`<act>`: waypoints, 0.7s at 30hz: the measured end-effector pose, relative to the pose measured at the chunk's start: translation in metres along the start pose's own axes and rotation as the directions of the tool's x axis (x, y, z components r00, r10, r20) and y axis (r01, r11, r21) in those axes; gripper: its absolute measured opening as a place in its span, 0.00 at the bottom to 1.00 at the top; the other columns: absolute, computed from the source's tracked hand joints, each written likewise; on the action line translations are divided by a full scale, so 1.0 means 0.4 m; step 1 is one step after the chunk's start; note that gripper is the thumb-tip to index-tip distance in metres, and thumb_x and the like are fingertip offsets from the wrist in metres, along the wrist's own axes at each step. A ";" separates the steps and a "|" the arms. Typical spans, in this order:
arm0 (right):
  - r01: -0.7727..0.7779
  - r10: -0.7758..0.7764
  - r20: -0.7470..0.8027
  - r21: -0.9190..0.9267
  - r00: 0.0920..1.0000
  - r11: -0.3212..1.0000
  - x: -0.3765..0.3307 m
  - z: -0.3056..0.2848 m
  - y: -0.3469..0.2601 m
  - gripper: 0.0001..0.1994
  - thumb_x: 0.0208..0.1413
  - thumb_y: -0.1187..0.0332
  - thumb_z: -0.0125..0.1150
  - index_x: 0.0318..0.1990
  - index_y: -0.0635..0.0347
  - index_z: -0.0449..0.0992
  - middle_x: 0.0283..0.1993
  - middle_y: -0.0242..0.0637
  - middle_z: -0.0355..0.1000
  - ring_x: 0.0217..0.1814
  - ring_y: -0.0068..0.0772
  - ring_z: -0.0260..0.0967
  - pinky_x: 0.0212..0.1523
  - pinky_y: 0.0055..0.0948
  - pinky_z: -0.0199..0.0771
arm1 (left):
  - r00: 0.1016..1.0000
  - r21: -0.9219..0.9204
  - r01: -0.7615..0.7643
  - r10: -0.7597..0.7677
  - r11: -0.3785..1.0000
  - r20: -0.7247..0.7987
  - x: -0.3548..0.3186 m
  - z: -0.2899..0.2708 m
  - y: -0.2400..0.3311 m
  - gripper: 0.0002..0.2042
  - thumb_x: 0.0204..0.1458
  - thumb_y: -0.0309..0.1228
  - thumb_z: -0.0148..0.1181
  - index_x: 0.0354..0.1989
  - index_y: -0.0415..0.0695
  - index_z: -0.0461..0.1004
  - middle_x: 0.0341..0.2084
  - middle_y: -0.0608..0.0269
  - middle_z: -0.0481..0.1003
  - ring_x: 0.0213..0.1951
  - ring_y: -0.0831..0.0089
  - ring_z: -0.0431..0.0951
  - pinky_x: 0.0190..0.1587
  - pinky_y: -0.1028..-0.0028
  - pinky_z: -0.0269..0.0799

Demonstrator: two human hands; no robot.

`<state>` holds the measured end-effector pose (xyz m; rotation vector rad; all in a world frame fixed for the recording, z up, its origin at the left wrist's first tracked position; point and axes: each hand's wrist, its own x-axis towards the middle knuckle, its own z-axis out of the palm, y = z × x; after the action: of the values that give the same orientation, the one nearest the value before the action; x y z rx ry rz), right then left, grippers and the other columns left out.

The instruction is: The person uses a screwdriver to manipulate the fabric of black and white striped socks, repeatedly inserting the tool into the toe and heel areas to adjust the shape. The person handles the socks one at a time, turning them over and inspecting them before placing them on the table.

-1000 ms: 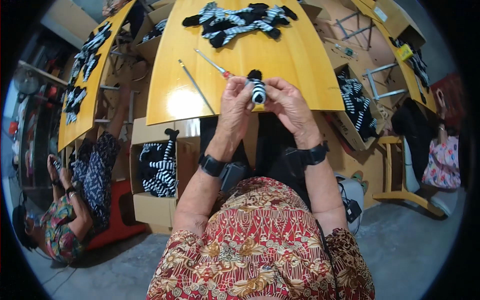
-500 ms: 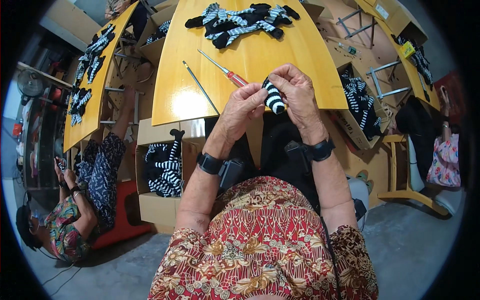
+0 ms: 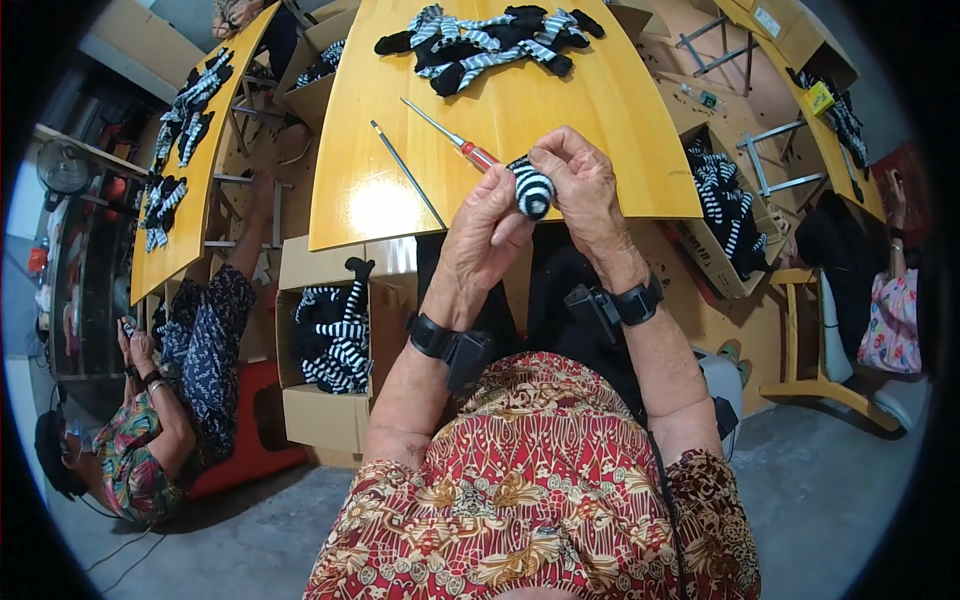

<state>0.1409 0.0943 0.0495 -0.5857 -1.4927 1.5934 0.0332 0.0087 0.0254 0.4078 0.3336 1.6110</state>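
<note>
Between my two hands, above the near edge of the yellow table [image 3: 380, 215], is a small black-and-white striped knitted piece [image 3: 534, 192], tube-like with a rounded end toward me. My left hand [image 3: 478, 228] pinches its left side between thumb and fingers. My right hand [image 3: 582, 185] grips the upper right side, fingers bent over it. Just beyond my left hand lies a screwdriver [image 3: 474, 151] with a red handle, its shaft pointing away. Left of it rests a thin dark rod [image 3: 405, 170]. Several striped knitted pieces with black ends [image 3: 480, 48] lie heaped at the far side.
Cardboard boxes of striped knitted pieces stand below the table, one at the left [image 3: 325, 418] and one at the right [image 3: 752, 280]. A co-worker [image 3: 150, 430] sits at the left beside another table [image 3: 170, 245]. A wooden chair [image 3: 800, 388] stands at the right.
The knitted piece has tilted, its rounded end now facing me more. My left hand has turned slightly and both hands still hold it. The whole view has shifted a little.
</note>
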 end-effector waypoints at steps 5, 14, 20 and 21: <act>-0.116 0.111 0.031 0.228 0.993 0.967 0.003 0.013 0.024 0.03 0.57 0.71 0.59 0.33 0.59 0.72 0.29 0.25 0.71 0.30 0.13 0.68 0.32 0.14 0.69 | 1.000 0.056 0.006 -0.007 0.998 0.025 -0.023 0.021 0.008 0.14 0.58 0.35 0.57 0.49 0.45 0.65 0.27 0.72 0.71 0.12 0.91 0.55 0.18 0.88 0.51; -0.169 0.163 0.044 0.245 0.986 0.955 -0.025 0.037 0.004 0.05 0.59 0.70 0.57 0.33 0.60 0.72 0.29 0.28 0.71 0.30 0.13 0.67 0.31 0.16 0.69 | 0.999 0.043 0.013 -0.014 0.999 0.031 -0.043 0.010 0.004 0.14 0.55 0.29 0.61 0.48 0.44 0.67 0.29 0.71 0.72 0.15 0.92 0.58 0.18 0.89 0.54; -0.065 0.065 -0.006 -0.040 0.998 0.997 -0.021 0.052 -0.004 0.08 0.59 0.68 0.58 0.31 0.63 0.70 0.26 0.27 0.70 0.27 0.12 0.65 0.28 0.16 0.67 | 0.995 -0.035 -0.069 0.066 0.997 -0.080 -0.043 0.000 0.009 0.08 0.57 0.26 0.57 0.44 0.46 0.69 0.27 0.71 0.72 0.15 0.91 0.59 0.17 0.89 0.54; -0.054 0.054 0.000 -0.097 0.999 0.994 -0.018 0.054 -0.015 0.08 0.58 0.68 0.58 0.31 0.63 0.70 0.25 0.26 0.70 0.27 0.12 0.65 0.28 0.16 0.67 | 0.996 -0.030 -0.065 0.063 0.997 -0.069 -0.043 0.005 0.012 0.08 0.57 0.27 0.57 0.44 0.46 0.69 0.27 0.71 0.72 0.15 0.90 0.59 0.16 0.89 0.53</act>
<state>0.1288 0.0760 0.0574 -0.6838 -1.5749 1.5698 0.0310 -0.0089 0.0281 0.3424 0.3489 1.6932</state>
